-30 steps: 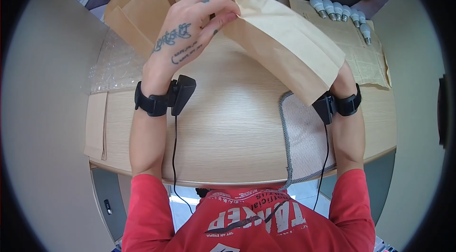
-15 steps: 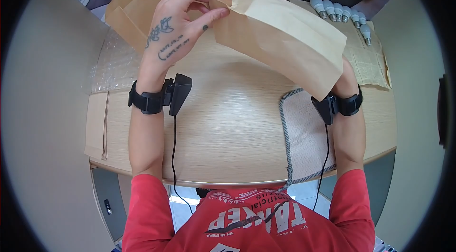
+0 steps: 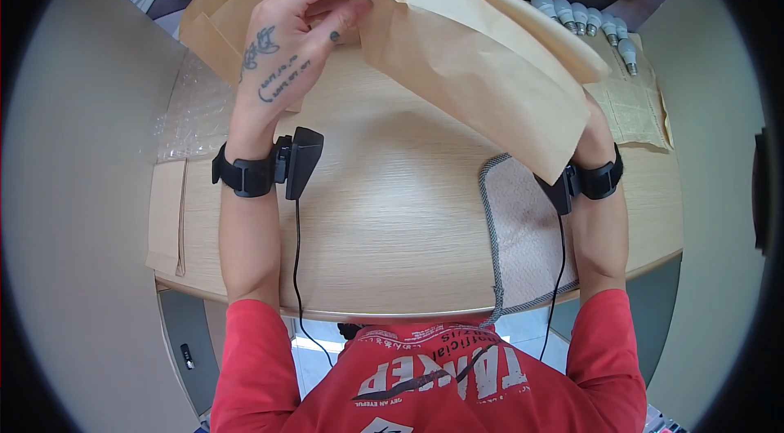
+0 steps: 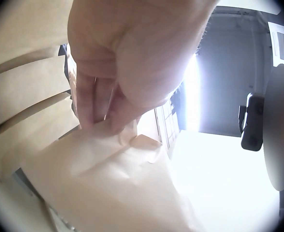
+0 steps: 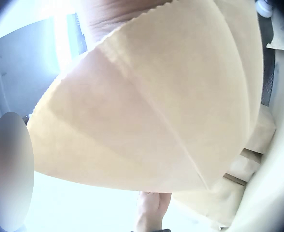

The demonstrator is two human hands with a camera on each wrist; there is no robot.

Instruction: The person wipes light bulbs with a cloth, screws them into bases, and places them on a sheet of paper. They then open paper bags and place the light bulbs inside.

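A brown paper bag (image 3: 482,66) is held up above the table, slanting from upper left to lower right in the head view. The left hand (image 3: 290,37) pinches a corner of its creased end between thumb and fingers; in the left wrist view the left hand (image 4: 132,63) grips the paper (image 4: 113,179) from above. The right hand is inside or behind the bag, its fingers hidden; only the wrist (image 3: 599,135) shows. In the right wrist view the bag (image 5: 156,101) covers nearly all of the right hand (image 5: 117,17).
Standing paper bags (image 3: 237,13) are at the back left, beside clear bubble wrap (image 3: 196,106). Several light bulbs (image 3: 627,56) lie on flat brown paper (image 3: 633,106) at the back right. A grey-edged cloth (image 3: 531,245) lies near the right forearm; a folded bag (image 3: 166,213) is at the left edge.
The left hand has moved left and a little up, its end of the bag moving with it. The bag has opened wider, with a back flap now spread to the right.
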